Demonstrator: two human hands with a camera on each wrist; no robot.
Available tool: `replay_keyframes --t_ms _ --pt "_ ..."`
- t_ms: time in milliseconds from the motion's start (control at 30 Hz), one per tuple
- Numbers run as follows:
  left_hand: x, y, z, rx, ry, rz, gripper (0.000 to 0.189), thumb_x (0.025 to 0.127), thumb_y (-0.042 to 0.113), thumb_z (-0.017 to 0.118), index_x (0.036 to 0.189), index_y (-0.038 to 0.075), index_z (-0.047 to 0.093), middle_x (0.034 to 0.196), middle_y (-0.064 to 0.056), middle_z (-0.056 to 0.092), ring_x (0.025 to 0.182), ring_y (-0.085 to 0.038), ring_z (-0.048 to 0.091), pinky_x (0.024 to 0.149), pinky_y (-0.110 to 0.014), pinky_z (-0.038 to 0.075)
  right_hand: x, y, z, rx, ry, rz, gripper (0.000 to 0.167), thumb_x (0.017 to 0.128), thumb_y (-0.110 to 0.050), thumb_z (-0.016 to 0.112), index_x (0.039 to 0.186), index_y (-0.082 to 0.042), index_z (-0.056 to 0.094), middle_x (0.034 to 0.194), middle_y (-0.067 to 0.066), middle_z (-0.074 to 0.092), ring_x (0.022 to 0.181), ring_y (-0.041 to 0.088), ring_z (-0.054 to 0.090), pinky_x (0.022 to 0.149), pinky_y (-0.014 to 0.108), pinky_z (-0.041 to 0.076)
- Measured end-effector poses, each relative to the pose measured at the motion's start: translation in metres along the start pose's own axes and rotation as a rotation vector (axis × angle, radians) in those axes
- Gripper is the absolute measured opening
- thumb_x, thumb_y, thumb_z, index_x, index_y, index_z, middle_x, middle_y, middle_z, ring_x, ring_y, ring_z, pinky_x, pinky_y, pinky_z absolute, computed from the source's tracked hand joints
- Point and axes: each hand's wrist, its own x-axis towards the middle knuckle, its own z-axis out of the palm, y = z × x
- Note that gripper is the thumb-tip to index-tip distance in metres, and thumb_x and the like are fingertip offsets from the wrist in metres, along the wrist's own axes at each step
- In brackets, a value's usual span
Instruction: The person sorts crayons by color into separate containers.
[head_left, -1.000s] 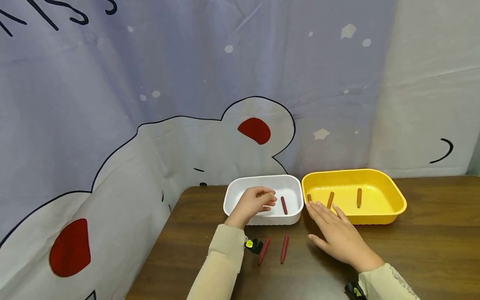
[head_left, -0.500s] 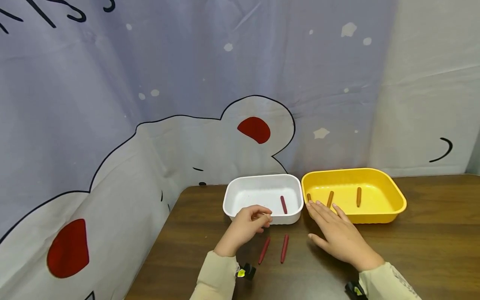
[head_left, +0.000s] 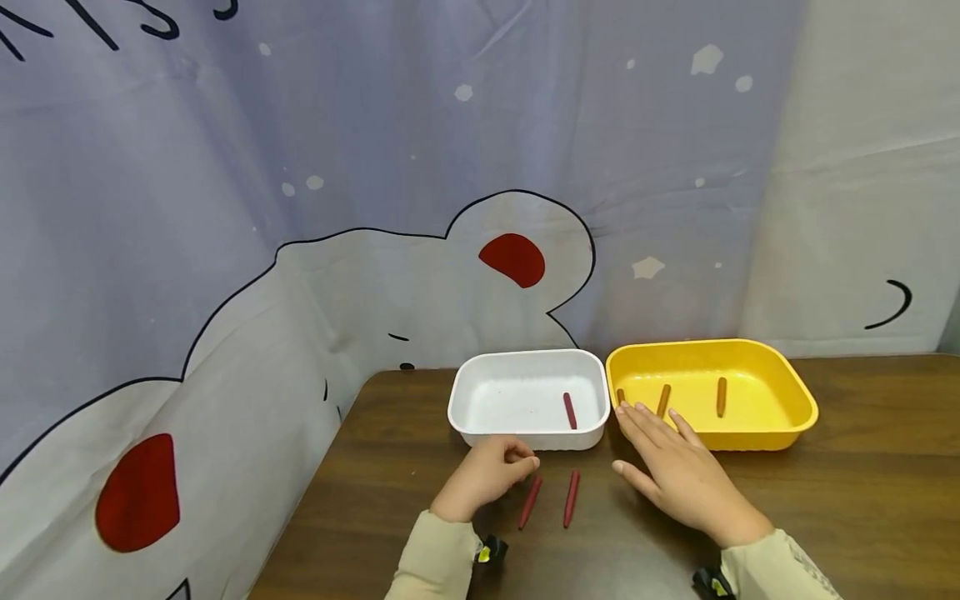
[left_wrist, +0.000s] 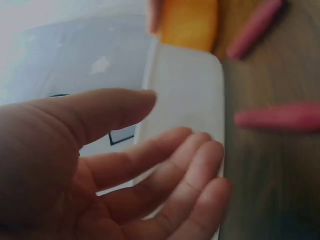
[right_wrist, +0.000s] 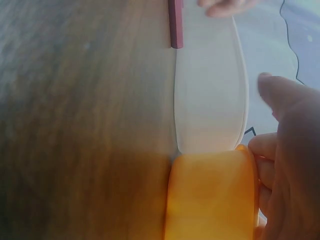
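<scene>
My left hand point(head_left: 487, 475) hovers in front of the white tray point(head_left: 472, 392), its fingers loosely bent with nothing between thumb and fingertips in the left wrist view. Just right of it on the table lie two dark red crayon-like sticks, the nearer one point(head_left: 529, 502) beside the fingertips and the other point(head_left: 572, 499) farther right. A third red stick point(head_left: 570, 411) lies inside the white tray. My right hand point(head_left: 682, 483) stretches its straight fingers over the near left rim of the yellow tray point(head_left: 780, 417), where it touches the edge. Several brownish sticks point(head_left: 722, 397) lie in that tray.
The two trays stand side by side at the back of the brown wooden table point(head_left: 885, 500). Behind them hangs a printed cloth point(head_left: 375, 125). A black wrist strap point(head_left: 491, 550) shows below my left hand.
My left hand has drawn back from over the white tray toward the table, near the red sticks. My right hand has stayed at the yellow tray's rim.
</scene>
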Motion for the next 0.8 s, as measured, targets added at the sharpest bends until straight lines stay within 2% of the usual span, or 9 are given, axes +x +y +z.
replay_keyframes --t_ms 133,267,467,600,800 --pt "-0.003 -0.003 0.001 0.092 0.000 -0.023 0.012 0.092 0.017 0.073 0.092 0.005 0.073 0.082 0.000 0.068 0.070 -0.007 0.057 0.063 -0.028 0.049 0.000 -0.001 0.001 0.009 -0.005 0.009 0.069 0.103 -0.046 0.056 0.154 -0.003 0.041 0.158 0.013 0.041 0.146 0.034 0.037 0.125 0.043 0.000" --pt "-0.003 -0.006 0.004 0.102 0.008 -0.047 0.015 0.089 0.016 0.077 0.093 0.002 0.072 0.081 0.000 0.067 0.071 -0.009 0.057 0.063 -0.029 0.049 0.000 -0.001 0.002 0.015 -0.015 0.016 0.069 0.103 -0.048 0.054 0.155 -0.004 0.040 0.159 0.012 0.039 0.147 0.034 0.036 0.125 0.046 0.003" --pt "-0.001 -0.007 0.010 0.110 0.022 -0.102 0.023 0.087 0.017 0.080 0.097 0.000 0.068 0.079 -0.001 0.066 0.073 -0.012 0.059 0.063 -0.031 0.049 -0.001 0.000 0.001 0.010 -0.015 0.020 0.069 0.103 -0.048 0.054 0.155 -0.004 0.040 0.160 0.013 0.039 0.147 0.034 0.036 0.125 0.044 0.001" --pt "-0.001 -0.005 0.015 0.131 0.033 -0.123 0.023 0.084 0.016 0.082 0.092 0.001 0.066 0.073 0.000 0.063 0.067 -0.012 0.055 0.061 -0.031 0.047 -0.001 0.000 0.002 0.007 -0.013 0.014 0.070 0.103 -0.048 0.054 0.155 -0.004 0.040 0.160 0.012 0.039 0.146 0.034 0.037 0.125 0.041 -0.002" --pt "-0.001 -0.003 0.022 0.164 0.039 -0.127 0.024 0.080 0.017 0.086 0.082 0.006 0.064 0.069 0.003 0.058 0.065 -0.011 0.052 0.060 -0.030 0.045 -0.001 0.001 0.001 0.002 -0.008 0.011 0.070 0.103 -0.049 0.054 0.155 -0.004 0.040 0.159 0.013 0.039 0.146 0.034 0.037 0.125 0.043 0.002"
